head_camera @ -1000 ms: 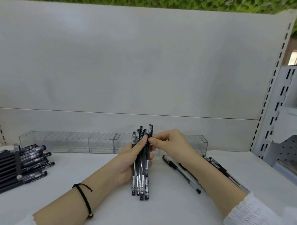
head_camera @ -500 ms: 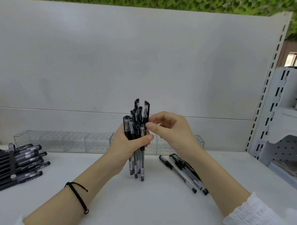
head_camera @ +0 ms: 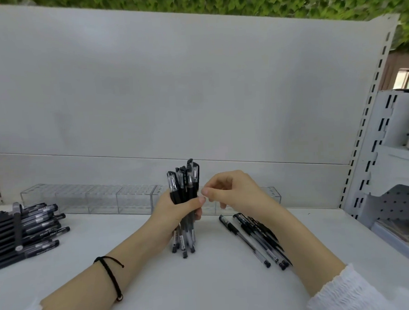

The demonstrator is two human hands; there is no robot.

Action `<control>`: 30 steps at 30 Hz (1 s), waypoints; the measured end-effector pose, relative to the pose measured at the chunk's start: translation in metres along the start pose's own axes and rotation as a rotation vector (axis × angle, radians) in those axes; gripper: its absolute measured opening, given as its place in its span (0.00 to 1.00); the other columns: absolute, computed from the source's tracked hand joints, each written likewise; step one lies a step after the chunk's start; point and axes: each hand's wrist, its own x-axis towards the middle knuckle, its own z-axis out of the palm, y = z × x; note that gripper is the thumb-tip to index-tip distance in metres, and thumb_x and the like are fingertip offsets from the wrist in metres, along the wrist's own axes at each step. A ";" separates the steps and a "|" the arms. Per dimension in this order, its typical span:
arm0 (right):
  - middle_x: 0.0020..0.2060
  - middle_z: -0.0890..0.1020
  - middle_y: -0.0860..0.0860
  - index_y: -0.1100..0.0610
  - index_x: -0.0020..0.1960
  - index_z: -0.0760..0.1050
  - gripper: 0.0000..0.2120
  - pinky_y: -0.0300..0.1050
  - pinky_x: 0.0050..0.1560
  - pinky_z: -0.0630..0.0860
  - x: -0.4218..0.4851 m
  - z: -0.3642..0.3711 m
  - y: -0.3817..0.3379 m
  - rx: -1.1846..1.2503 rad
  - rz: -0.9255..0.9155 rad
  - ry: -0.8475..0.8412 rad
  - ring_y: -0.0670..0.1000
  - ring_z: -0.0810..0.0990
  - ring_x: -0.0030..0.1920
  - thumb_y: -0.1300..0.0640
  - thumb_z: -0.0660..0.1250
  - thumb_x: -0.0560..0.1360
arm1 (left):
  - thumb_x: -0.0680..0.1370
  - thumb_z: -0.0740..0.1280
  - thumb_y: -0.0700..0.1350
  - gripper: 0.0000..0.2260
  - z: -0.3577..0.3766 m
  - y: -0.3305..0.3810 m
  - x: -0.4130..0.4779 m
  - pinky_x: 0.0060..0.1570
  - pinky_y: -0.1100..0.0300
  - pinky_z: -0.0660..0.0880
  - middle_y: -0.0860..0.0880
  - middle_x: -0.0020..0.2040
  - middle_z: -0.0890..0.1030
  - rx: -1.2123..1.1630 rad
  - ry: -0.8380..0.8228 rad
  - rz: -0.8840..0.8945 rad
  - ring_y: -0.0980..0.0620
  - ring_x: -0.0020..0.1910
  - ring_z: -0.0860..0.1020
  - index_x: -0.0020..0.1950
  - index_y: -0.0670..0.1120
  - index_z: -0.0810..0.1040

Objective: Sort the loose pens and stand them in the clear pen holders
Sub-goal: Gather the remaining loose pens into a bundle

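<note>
Bundle of pens (head_camera: 184, 179) is now stood upright on the tabletop (head_camera: 204, 283), gripped mid-length by the left hand (head_camera: 175, 210). Right hand (head_camera: 233, 191) has been dropped off the caps and is curled just beside it, apparently empty. Clear pen holders (head_camera: 95, 199) behind are not yet loaded; loose pens (head_camera: 249, 239) are left under the right wrist.

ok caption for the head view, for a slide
Left hand holds a bundle of pens upright before the clear pen holders

Hands: two, left hand (head_camera: 175, 210) and right hand (head_camera: 233, 191)
Upright pens (head_camera: 184, 188): about six
Loose pens (head_camera: 259, 241): three
Stacked black pens (head_camera: 37, 223): count unclear
Clear pen holders (head_camera: 102, 199): one row
</note>
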 end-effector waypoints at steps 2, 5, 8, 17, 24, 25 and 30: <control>0.37 0.82 0.46 0.51 0.42 0.80 0.07 0.38 0.37 0.74 0.000 -0.005 0.005 -0.259 0.029 -0.004 0.43 0.76 0.33 0.49 0.69 0.75 | 0.75 0.70 0.37 0.06 -0.004 0.002 0.002 0.34 0.58 0.74 0.45 0.29 0.78 0.049 0.097 0.063 0.50 0.29 0.76 0.39 0.40 0.76; 0.40 0.80 0.45 0.49 0.46 0.80 0.07 0.46 0.45 0.77 -0.001 -0.003 0.013 -0.658 0.023 -0.112 0.47 0.78 0.41 0.47 0.66 0.76 | 0.75 0.71 0.37 0.05 -0.008 0.004 0.003 0.31 0.64 0.75 0.45 0.31 0.79 0.061 0.212 0.149 0.52 0.29 0.77 0.43 0.37 0.76; 0.41 0.79 0.45 0.49 0.49 0.80 0.08 0.46 0.46 0.77 -0.002 0.001 0.015 -0.682 0.013 -0.195 0.48 0.77 0.43 0.46 0.65 0.76 | 0.74 0.72 0.38 0.05 -0.005 -0.002 0.002 0.33 0.64 0.75 0.46 0.31 0.80 0.127 0.199 0.143 0.52 0.30 0.78 0.42 0.38 0.78; 0.42 0.77 0.45 0.49 0.51 0.80 0.10 0.42 0.40 0.69 -0.002 0.003 0.012 -0.730 -0.026 -0.198 0.47 0.75 0.44 0.46 0.64 0.77 | 0.74 0.71 0.34 0.05 -0.004 -0.012 0.001 0.37 0.59 0.78 0.48 0.33 0.80 0.172 0.068 0.004 0.51 0.34 0.80 0.44 0.42 0.77; 0.47 0.82 0.47 0.49 0.50 0.80 0.10 0.43 0.45 0.73 -0.003 0.005 0.010 -0.686 -0.026 -0.142 0.49 0.78 0.49 0.46 0.63 0.77 | 0.78 0.66 0.35 0.04 -0.013 -0.005 0.001 0.41 0.50 0.79 0.46 0.31 0.77 -0.115 0.178 -0.054 0.49 0.29 0.76 0.46 0.43 0.76; 0.47 0.82 0.46 0.49 0.50 0.80 0.10 0.43 0.45 0.71 -0.003 0.007 0.009 -0.696 -0.029 -0.135 0.49 0.78 0.49 0.46 0.63 0.77 | 0.78 0.66 0.36 0.03 -0.014 -0.002 0.001 0.37 0.53 0.77 0.47 0.32 0.76 -0.127 0.194 -0.054 0.50 0.28 0.75 0.46 0.43 0.75; 0.41 0.78 0.43 0.49 0.49 0.80 0.09 0.45 0.48 0.75 -0.005 0.015 0.006 -0.620 -0.021 -0.136 0.48 0.78 0.48 0.47 0.63 0.77 | 0.79 0.66 0.43 0.04 -0.016 0.004 -0.004 0.24 0.65 0.67 0.50 0.34 0.73 -0.225 0.200 -0.096 0.55 0.24 0.69 0.47 0.44 0.72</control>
